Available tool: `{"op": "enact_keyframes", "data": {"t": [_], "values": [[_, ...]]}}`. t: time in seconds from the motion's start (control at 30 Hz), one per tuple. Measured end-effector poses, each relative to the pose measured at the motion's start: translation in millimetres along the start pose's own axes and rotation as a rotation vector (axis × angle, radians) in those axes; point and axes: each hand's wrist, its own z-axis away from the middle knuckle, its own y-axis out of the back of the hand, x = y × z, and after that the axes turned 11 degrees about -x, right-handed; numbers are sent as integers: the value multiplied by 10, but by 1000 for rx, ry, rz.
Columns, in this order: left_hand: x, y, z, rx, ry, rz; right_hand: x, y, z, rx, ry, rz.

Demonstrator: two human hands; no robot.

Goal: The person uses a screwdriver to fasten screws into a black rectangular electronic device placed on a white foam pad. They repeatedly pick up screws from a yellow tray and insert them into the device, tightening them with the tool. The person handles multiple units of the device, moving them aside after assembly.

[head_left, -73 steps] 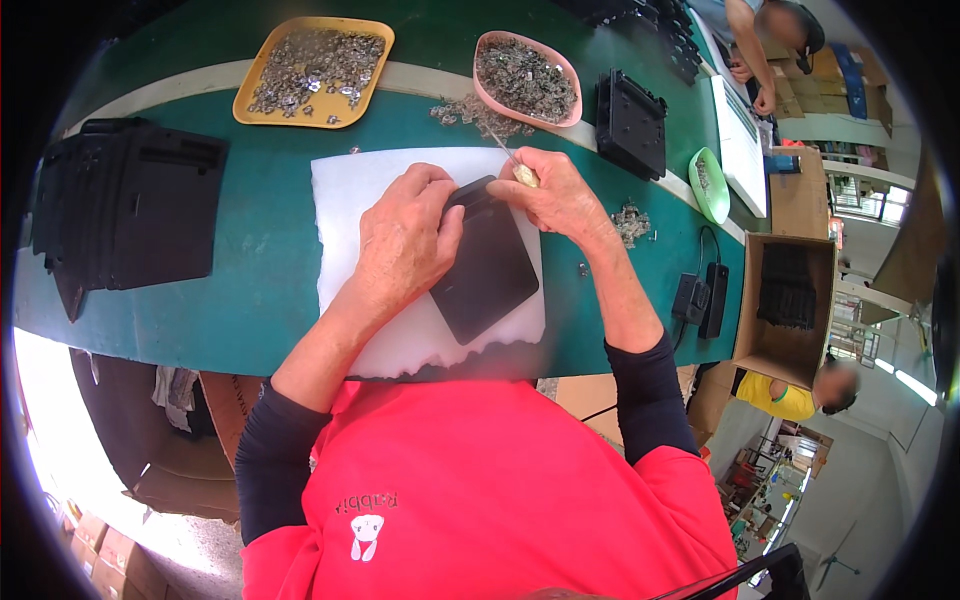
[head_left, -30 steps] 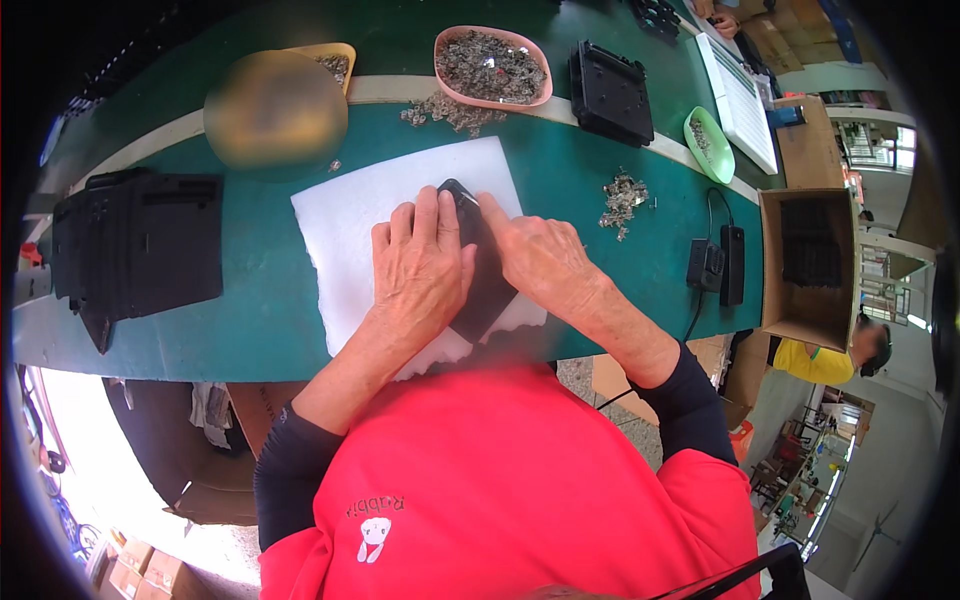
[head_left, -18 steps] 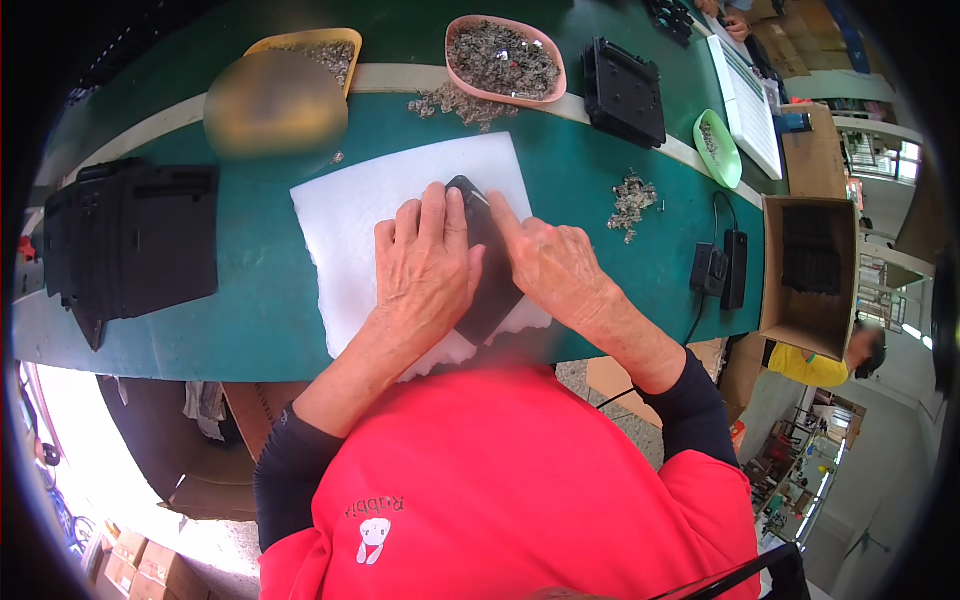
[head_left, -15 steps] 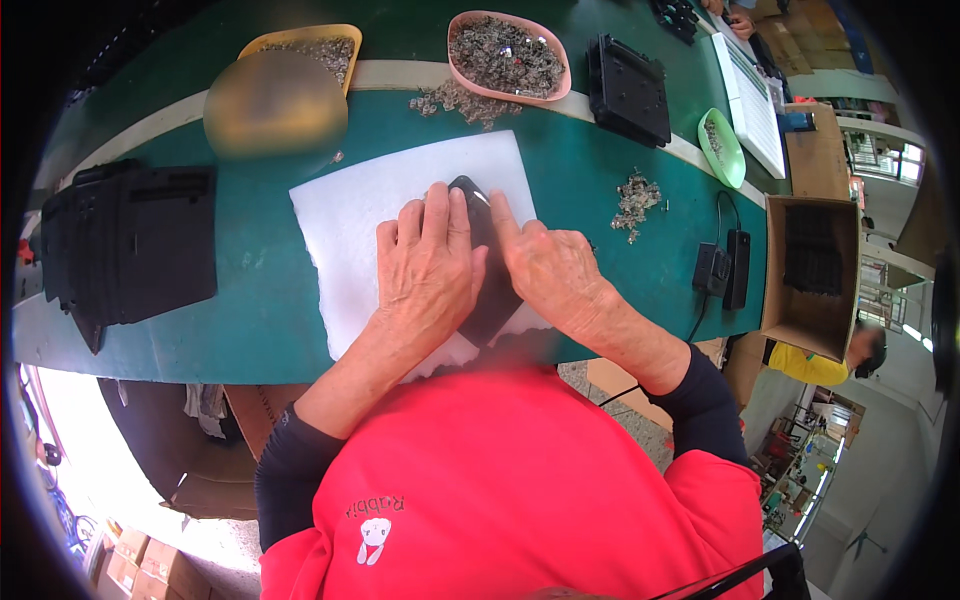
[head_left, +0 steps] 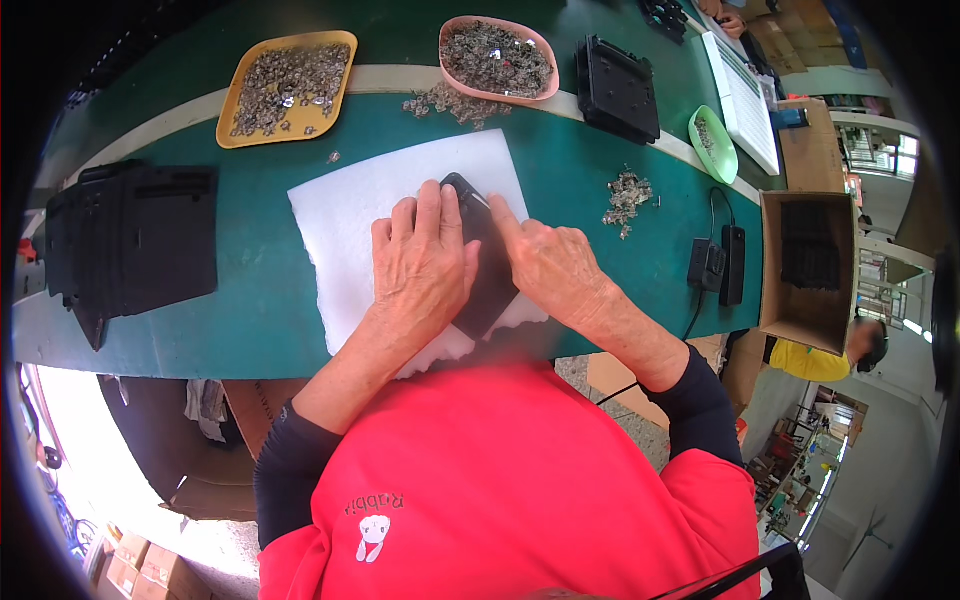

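A flat dark panel [head_left: 487, 290] with rounded corners lies slantwise on a white foam sheet [head_left: 335, 225] in front of me. My left hand [head_left: 420, 250] holds it down, fingertips by its far corner and thumb across its face. From the right, my right hand [head_left: 550, 260] reaches over the panel's edge. Its index finger stretches to the edge near the far corner, beside a bright narrow strip. The other fingers are curled under, and whether they hold anything small is hidden.
Beyond the foam stand a yellow tray [head_left: 228, 125] and a pink tray [head_left: 447, 73] of small clear parts. Loose parts [head_left: 627, 200] and a green dish [head_left: 728, 165] lie right. Black panels [head_left: 165, 235] are stacked left. A cardboard box [head_left: 785, 315] and black adapter [head_left: 706, 265] sit far right.
Both hands stay on the panel, with my right index finger still at its edge. The view has shifted slightly, and the yellow tray, blurred before, shows clearly.
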Motion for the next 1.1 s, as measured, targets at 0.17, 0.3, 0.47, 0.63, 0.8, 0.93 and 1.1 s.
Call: {"op": "enact_keyframes", "data": {"t": [0.17,0.3,0.47,0.63,0.8,0.93,1.1], "values": [[-1,-5,3,5,3,14,-4,8,-43,27,6,36],[5,0,11,3,6,31,-25,72,-62,-2,4,20],[-7,-2,3,-9,4,63,-16,197,-52,-41,38,76],[-14,-1,10,5,-4,60,5,402,-94,-114,90,114],[-21,-21,8,7,1,78,73,311,-68,-77,110,99],[-24,-21,3,15,-5,88,98,292,-67,-32,147,114],[-20,-17,4,4,-2,80,32,455,-137,-150,134,171]]}}
